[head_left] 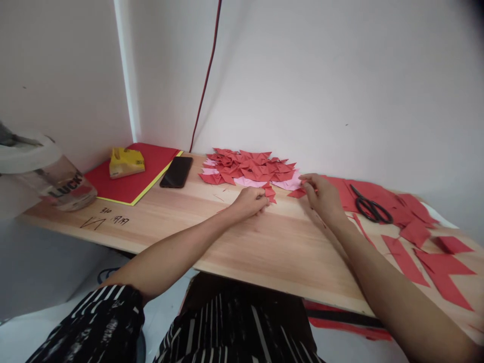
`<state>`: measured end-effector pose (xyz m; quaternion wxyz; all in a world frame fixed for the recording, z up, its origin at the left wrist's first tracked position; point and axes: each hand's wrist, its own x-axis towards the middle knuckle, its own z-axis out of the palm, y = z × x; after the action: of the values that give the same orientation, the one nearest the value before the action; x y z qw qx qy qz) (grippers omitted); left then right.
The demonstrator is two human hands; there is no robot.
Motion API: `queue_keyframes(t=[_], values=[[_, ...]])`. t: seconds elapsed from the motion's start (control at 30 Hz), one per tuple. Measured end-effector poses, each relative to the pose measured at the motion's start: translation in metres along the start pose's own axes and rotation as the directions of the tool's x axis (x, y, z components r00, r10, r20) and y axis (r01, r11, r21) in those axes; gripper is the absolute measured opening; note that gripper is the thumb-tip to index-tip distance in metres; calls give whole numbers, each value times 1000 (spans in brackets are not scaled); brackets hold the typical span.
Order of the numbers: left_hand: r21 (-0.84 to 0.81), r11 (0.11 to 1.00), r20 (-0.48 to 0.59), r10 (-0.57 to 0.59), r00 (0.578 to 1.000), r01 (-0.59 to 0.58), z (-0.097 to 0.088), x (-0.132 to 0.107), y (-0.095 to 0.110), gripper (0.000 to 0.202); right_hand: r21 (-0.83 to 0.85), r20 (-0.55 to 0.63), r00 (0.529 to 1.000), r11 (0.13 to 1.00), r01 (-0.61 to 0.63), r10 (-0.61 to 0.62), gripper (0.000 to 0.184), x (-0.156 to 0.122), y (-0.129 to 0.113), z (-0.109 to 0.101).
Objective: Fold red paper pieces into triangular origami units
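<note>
My left hand (pixel 250 201) rests on the wooden table (pixel 234 237), fingers curled around a small folded red paper piece (pixel 269 192). My right hand (pixel 321 195) pinches another red paper piece (pixel 298 192) just to its right. Both hands sit right in front of a pile of folded red and pink paper triangles (pixel 249 167) lying near the wall.
Black scissors (pixel 370 206) lie on red paper scraps (pixel 423 242) at the right. A black phone (pixel 176 171), a red and yellow sheet stack (pixel 136 174) with a yellow tissue pack (pixel 126 162), and a clear jar (pixel 62 184) stand at the left. A red cable (pixel 206 80) hangs down the wall.
</note>
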<state>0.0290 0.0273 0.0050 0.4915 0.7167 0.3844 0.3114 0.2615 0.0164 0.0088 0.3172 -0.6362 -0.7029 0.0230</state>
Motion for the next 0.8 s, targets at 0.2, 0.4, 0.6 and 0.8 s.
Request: queue_keyframes(t=[0.2, 0.4, 0.6, 0.8], values=[[15, 1000, 10, -3, 1000, 3, 0, 1, -3, 17, -283, 85, 996, 958, 35, -12, 37, 7, 14, 8], [46, 999, 22, 9, 1000, -10, 1, 4, -11, 14, -488, 133, 990, 872, 32, 38, 30, 9, 9, 22], [77, 997, 11, 29, 1000, -30, 1, 4, -14, 14, -542, 128, 991, 840, 37, 40, 24, 8, 9, 24], [130, 991, -28, 30, 999, -27, 3, 2, -13, 19, -494, 98, 994, 869, 13, 41, 23, 10, -4, 10]])
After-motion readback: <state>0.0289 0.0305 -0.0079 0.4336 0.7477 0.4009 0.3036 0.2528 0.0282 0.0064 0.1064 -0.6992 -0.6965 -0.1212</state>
